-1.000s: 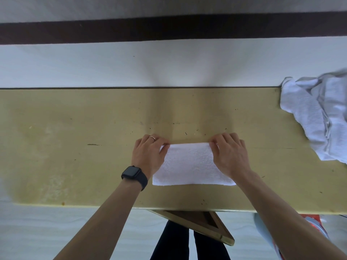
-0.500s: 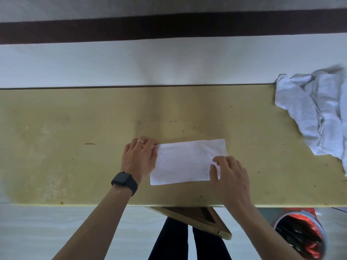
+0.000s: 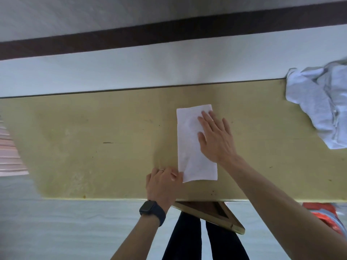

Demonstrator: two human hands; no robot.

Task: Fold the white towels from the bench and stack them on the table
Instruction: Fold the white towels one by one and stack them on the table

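Subject: one folded towel (image 3: 189,139), white, narrow rectangle. It lies flat on yellow-green worktop (image 3: 93,147), centre-right, long side running away from the person. Near short edge sits close to worktop's front edge; far short edge is well short of the back edge.

R hand (image 3: 216,139): palm down on towel's right half. Fingers (image 3: 205,119) are straight, slightly spread, tips near the far right corner. Thumb lies across towel's middle. Outer fingers overhang onto bare worktop. Flat press, no grasp.

L hand (image 3: 162,184): at towel's near-left corner, fingers curled. Thumb and forefinger pinch the corner edge. Rest of hand rests on worktop just left of towel. Dark watch (image 3: 152,211) on wrist, ring (image 3: 161,170) on one finger.

Towel pile (image 3: 319,102): crumpled, unfolded, white. It sits at worktop's far right end, partly cut by frame edge, well apart from folded towel.

Other items: wooden frame (image 3: 212,214) shows below front edge, near the person's dark trouser legs (image 3: 185,239). Red object (image 3: 323,214) low right, partly hidden by R forearm; type cannot be told. Pink striped item (image 3: 9,152) at left edge, blurred.
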